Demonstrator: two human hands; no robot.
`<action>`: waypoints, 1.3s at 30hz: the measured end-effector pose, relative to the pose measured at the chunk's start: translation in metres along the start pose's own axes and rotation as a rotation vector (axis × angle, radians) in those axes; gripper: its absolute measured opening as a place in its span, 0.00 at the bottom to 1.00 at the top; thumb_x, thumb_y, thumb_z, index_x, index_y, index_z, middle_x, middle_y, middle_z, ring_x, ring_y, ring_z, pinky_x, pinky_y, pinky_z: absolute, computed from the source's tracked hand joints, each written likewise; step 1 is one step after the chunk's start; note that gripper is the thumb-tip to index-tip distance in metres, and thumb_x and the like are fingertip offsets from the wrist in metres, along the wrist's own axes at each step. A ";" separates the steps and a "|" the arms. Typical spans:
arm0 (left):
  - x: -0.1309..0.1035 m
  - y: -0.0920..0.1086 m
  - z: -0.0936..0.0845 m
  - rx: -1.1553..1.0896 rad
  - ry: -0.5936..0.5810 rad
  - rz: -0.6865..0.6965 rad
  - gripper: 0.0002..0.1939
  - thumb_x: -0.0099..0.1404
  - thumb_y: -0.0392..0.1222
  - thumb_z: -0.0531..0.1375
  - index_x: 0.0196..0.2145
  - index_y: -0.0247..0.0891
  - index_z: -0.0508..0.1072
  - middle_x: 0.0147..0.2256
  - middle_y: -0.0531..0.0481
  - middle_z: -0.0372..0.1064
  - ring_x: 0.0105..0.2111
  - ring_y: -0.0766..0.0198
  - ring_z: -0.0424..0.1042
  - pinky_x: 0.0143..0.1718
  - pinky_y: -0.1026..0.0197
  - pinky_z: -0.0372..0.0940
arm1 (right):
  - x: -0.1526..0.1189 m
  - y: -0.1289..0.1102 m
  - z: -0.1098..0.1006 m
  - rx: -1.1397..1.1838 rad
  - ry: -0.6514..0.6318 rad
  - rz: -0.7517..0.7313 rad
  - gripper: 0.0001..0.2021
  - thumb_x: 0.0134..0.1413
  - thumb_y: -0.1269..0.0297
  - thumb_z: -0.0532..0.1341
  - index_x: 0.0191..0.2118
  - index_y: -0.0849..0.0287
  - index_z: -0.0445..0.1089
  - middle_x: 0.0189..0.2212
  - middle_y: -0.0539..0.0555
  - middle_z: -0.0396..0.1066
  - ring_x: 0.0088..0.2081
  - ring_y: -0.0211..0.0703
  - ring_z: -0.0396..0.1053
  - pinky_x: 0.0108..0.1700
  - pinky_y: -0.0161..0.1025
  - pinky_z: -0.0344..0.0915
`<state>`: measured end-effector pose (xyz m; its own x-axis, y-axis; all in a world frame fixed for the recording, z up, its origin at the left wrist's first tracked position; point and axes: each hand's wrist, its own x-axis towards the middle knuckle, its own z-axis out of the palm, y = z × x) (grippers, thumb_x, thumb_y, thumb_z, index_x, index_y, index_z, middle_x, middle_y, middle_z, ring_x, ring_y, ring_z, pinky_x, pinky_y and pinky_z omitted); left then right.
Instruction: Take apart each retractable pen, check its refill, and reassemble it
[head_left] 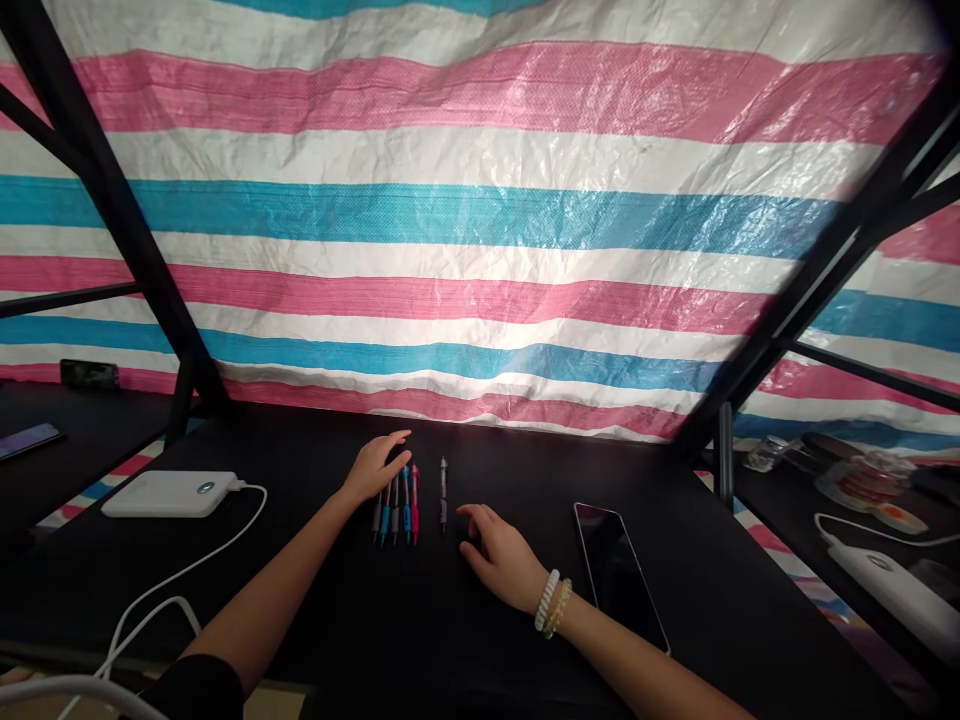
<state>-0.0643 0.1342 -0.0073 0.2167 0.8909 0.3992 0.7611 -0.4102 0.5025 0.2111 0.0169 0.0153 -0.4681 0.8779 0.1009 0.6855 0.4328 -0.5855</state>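
Note:
Several pens lie side by side in a row on the black table, among them a blue pen [407, 508] and a red pen [415, 512] at the right end. My left hand [375, 467] rests at the far ends of these pens, fingers stretched out and partly covering them. To the right of the row, a single grey pen [443, 500] lies apart, pointing away from me. Just right of it is my right hand [504, 556], fingers loosely bent, thumb and forefinger apart with nothing between them. Bracelets circle my right wrist.
A white power bank [171, 494] with a white cable [196, 562] lies on the left. A dark phone [621, 575] is beside my right forearm. Black metal posts [127, 230] flank the table [337, 620], with a striped plastic sheet [480, 220] behind it.

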 end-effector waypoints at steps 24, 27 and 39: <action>-0.021 0.040 0.041 -0.082 0.020 0.023 0.14 0.67 0.37 0.55 0.48 0.35 0.73 0.51 0.41 0.73 0.55 0.53 0.69 0.58 0.44 0.62 | -0.010 -0.036 0.037 -0.454 -0.006 -0.152 0.32 0.63 0.58 0.54 0.69 0.65 0.49 0.67 0.64 0.53 0.55 0.62 0.61 0.50 0.58 0.66; -0.032 0.052 0.045 -0.082 0.037 0.028 0.15 0.66 0.36 0.53 0.47 0.38 0.74 0.51 0.43 0.73 0.56 0.54 0.68 0.59 0.48 0.62 | -0.019 -0.036 0.034 -0.431 -0.015 -0.161 0.32 0.63 0.60 0.55 0.68 0.64 0.50 0.67 0.63 0.54 0.55 0.62 0.61 0.52 0.59 0.64; -0.085 0.120 0.079 -0.110 0.116 0.008 0.20 0.64 0.33 0.52 0.52 0.35 0.71 0.53 0.39 0.71 0.59 0.48 0.64 0.60 0.42 0.61 | -0.060 -0.023 0.010 -0.084 0.178 -0.032 0.13 0.56 0.72 0.58 0.47 0.57 0.69 0.56 0.57 0.68 0.55 0.54 0.61 0.55 0.50 0.61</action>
<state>0.0564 0.0246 -0.0414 0.1458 0.8616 0.4862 0.6869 -0.4418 0.5770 0.2172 -0.0478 0.0147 -0.3896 0.8824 0.2637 0.7194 0.4704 -0.5111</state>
